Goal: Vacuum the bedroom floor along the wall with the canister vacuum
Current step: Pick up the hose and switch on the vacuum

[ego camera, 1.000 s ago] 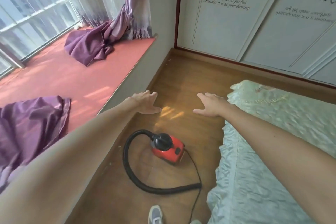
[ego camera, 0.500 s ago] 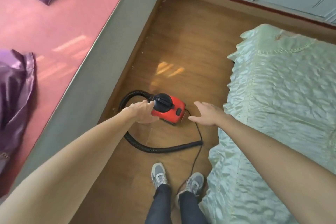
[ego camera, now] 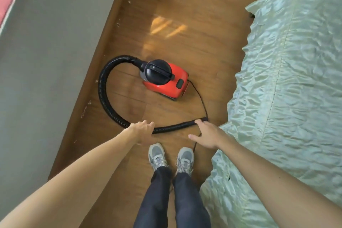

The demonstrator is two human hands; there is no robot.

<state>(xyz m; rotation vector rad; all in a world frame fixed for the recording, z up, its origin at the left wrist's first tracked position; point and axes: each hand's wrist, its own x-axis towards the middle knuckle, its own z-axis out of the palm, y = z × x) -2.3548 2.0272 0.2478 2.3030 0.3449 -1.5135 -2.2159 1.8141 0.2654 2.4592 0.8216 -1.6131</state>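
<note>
A red canister vacuum point(ego camera: 166, 85) with a black top handle stands on the wooden floor point(ego camera: 194, 15) between the wall and the bed. Its black ribbed hose point(ego camera: 103, 94) loops left from the canister and runs back toward my feet, ending near the bed. My left hand point(ego camera: 142, 132) is stretched down over the hose and hides a short stretch of it; its fingers look relaxed. My right hand point(ego camera: 206, 134) is spread, with the fingertips at the hose's free end. A thin black power cord point(ego camera: 202, 102) trails from the canister's back past my right hand.
A grey low wall point(ego camera: 55, 61) runs along the left, with small pale crumbs point(ego camera: 118, 24) on the floor at its foot. A bed with a pale green satin cover point(ego camera: 286, 98) fills the right. My grey sneakers point(ego camera: 170, 157) stand just behind the hose.
The view has tilted further down. Both hands have drawn back from beside the canister toward my feet and are now over the hose.
</note>
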